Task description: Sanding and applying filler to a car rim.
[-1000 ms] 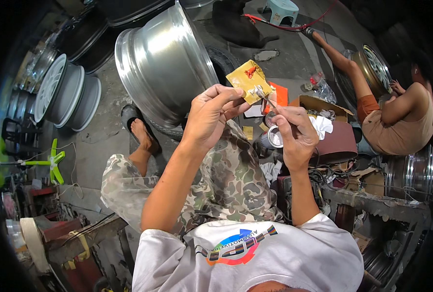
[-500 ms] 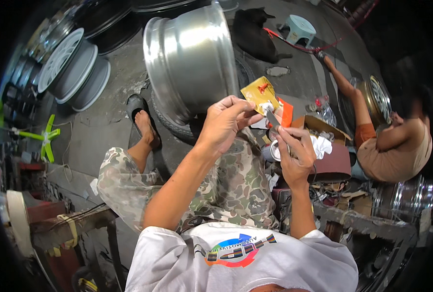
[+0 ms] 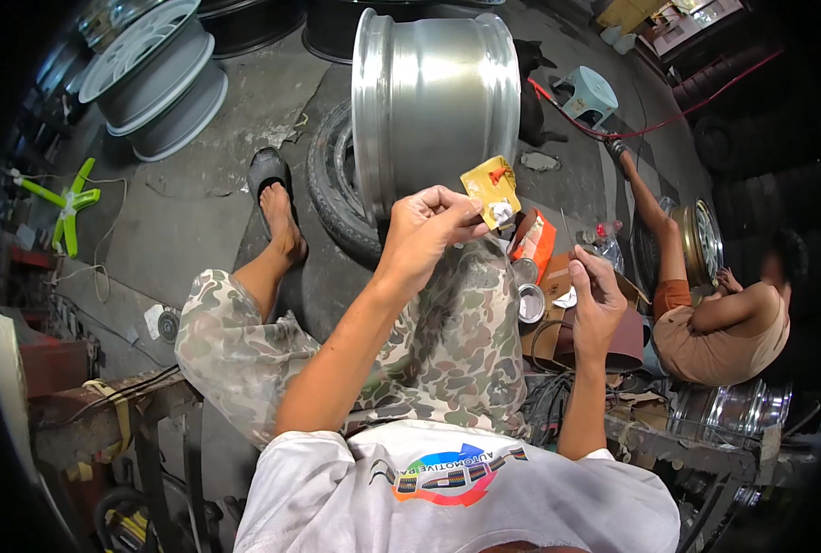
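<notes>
Yellow: 1 packet (image 3: 491,188) in left hand (image 3: 431,229).

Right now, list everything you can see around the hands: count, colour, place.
packet: one, yellow, pinched in the left hand
big rim: one, silver, upright on a black tyre ahead
stacked rims: several, grey-white, far left floor
tins: two, silver, by the right knee
orange pack: one, beside the tins
stool: one, pale blue, far right
green stand: one, left floor
co-worker: one, seated right, with a shiny rim
sandal: one, black, on the foot
left hand: raised, shut on packet
right hand: lower, fingers curled, contents unclear
</notes>
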`<state>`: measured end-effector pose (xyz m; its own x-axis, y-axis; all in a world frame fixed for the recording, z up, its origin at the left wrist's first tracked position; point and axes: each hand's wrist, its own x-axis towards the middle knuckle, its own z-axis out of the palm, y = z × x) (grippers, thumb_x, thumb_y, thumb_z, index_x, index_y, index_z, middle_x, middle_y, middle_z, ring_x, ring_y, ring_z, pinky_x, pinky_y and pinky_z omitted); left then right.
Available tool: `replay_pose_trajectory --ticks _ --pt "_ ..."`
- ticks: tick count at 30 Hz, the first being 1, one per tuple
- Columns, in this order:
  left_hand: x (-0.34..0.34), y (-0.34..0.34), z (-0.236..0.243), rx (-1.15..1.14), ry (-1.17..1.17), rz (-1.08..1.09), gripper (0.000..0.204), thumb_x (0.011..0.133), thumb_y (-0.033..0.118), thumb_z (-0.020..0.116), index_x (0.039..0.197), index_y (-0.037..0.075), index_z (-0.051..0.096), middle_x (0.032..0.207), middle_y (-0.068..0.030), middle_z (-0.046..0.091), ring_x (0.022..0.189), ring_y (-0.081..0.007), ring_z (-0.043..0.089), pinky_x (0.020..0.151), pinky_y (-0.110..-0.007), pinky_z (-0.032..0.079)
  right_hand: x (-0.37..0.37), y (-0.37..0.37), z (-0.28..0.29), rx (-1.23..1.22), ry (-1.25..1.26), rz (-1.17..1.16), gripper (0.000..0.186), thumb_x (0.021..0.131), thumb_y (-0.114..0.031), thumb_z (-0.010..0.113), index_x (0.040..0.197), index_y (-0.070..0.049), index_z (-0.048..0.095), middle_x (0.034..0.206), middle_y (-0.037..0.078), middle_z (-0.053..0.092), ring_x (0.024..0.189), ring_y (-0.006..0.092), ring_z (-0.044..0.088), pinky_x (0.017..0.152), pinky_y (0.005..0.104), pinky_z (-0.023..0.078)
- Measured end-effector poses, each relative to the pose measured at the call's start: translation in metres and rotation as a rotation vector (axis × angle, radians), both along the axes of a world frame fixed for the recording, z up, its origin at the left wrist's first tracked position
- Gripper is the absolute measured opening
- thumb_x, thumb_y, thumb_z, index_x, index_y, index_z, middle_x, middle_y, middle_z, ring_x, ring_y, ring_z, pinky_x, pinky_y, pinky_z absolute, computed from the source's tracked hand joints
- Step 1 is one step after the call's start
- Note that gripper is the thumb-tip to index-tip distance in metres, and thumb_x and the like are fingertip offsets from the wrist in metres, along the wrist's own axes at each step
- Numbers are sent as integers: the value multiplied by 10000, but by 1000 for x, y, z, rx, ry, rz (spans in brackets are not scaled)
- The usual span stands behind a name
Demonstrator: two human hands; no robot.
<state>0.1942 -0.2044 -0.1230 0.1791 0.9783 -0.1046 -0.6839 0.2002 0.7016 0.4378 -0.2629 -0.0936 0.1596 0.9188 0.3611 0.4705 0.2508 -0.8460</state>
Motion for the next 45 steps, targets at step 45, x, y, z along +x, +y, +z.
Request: replay_pose_trajectory --ticks 45 --pt "-35 -12 8 266 327 319 76 897 10 676 864 -46 638 857 -74 668 786 -100 666 737 -269 609 -70 12 37 209 -443 342 214 793 18 732 1001 -27 757 893 79 703 814 196 626 755 307 477"
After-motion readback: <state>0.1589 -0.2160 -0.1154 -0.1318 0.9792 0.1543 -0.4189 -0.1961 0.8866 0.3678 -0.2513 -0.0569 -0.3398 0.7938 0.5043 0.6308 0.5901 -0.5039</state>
